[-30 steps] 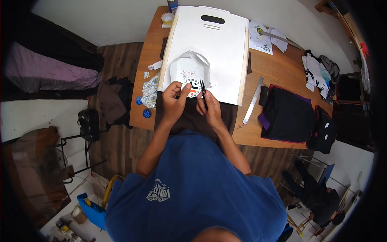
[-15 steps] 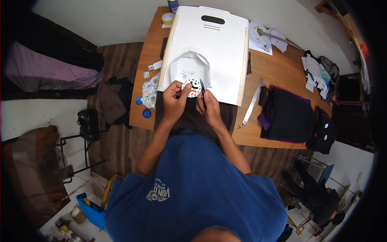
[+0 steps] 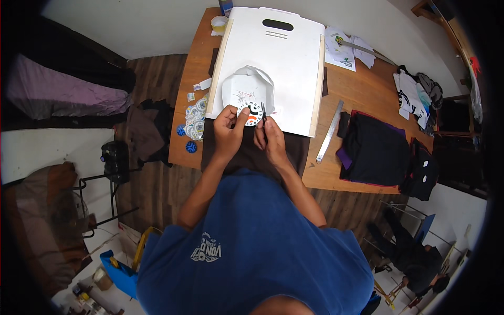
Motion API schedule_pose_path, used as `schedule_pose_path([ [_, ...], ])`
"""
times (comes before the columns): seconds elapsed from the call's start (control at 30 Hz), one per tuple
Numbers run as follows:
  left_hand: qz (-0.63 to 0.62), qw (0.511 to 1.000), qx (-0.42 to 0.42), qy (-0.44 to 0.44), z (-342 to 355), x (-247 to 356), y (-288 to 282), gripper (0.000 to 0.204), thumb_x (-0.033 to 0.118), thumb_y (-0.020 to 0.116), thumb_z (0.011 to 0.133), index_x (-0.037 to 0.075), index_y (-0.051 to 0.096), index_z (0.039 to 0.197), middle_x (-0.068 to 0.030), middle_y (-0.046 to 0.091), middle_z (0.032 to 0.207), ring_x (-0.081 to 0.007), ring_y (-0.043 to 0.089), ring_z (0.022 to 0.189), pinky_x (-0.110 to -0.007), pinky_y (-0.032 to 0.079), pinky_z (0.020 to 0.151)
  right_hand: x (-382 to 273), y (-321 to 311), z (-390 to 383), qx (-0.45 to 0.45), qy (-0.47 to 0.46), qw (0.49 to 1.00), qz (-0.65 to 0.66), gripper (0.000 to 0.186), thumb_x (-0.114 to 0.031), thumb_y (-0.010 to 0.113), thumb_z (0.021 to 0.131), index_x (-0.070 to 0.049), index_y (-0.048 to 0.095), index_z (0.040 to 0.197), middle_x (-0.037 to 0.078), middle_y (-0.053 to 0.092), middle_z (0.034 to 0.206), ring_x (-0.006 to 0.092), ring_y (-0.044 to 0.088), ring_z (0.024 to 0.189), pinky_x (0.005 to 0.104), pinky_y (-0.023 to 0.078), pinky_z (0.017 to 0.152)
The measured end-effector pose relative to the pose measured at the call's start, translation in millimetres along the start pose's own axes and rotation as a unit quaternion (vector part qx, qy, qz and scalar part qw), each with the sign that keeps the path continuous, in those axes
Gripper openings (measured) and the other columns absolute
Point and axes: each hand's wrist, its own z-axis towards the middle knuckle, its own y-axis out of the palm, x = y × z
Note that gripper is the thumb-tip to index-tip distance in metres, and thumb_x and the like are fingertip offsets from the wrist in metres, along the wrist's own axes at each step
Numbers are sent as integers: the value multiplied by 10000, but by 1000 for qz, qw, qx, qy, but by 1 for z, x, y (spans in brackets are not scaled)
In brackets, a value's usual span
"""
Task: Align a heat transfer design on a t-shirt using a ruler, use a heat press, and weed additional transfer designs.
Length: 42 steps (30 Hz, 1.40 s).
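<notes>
Left hand: the left hand (image 3: 227, 132) pinched a round printed sticker (image 3: 250, 113) by its lower left edge, thumb on top.
Right hand: the right hand (image 3: 270, 137) held a thin dark blade tool (image 3: 263, 113) upright in a narrow fingertip grip, its tip at the sticker's right edge.
Where the sticker was: over the near edge of a white board (image 3: 283, 58), just below a curled white sheet of paper (image 3: 247, 86), on a wooden table (image 3: 362, 94).
Doing it well: the cut seemed to call for a steady pinch, a slow turn of the sticker, and fingertips kept off the blade's path.
Nearby: a pile of similar round stickers (image 3: 193, 123) lay at the table's left edge; a metal ruler (image 3: 329, 131) lay to the right, beside folded dark cloth (image 3: 374, 149).
Hard to make out: the blade's tip, the sticker's design, and whether it touched the board were too small to tell; the palms were hidden.
</notes>
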Motion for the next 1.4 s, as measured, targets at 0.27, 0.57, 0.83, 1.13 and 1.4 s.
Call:
schedule_pose_path([
  [0.27, 9, 1000, -2, 5, 0, -3, -1, 194, 101, 676, 997, 46, 599, 828, 54, 613, 738, 24, 500, 649, -168, 379, 574, 1, -2, 2, -5, -7, 1000, -3, 377, -370, 352, 1136, -58, 521, 1010, -26, 349, 619, 67, 302, 510, 231, 322, 498],
  [0.57, 5, 1000, -2, 5, 0, -1, 0, 184, 102, 680, 994, 41, 606, 838, 43, 636, 755, 22, 509, 651, -169, 385, 573, 2, 0, 0, 6, 0, 1000, 5, 384, -372, 346, 1137, -60, 527, 1005, -28, 352, 622, 66, 309, 509, 229, 316, 492],
  [0.83, -1, 1000, 0, 7, 0, -2, 0, 183, 100, 678, 995, 40, 607, 838, 42, 635, 752, 23, 505, 647, -171, 378, 567, 1, -1, 0, 2, 3, 1000, -11, 380, -402, 352, 1128, -71, 506, 1023, -14, 364, 616, 84, 310, 504, 239, 318, 488],
  [1.13, 15, 1000, 0, 11, 1, -1, -1, 190, 102, 683, 992, 47, 604, 829, 47, 630, 744, 25, 489, 636, -170, 362, 560, -1, 0, 1, -1, 2, 1000, -19, 380, -399, 347, 1130, -71, 507, 1022, -14, 363, 621, 80, 304, 505, 237, 321, 490],
  [1.4, 8, 1000, -1, 4, 1, -2, -2, 177, 108, 677, 998, 48, 608, 846, 40, 641, 760, 18, 506, 651, -173, 379, 579, 3, -1, 3, 18, -16, 1000, 17, 343, -352, 378, 1132, -59, 533, 1044, -32, 349, 607, 63, 308, 503, 232, 316, 489],
])
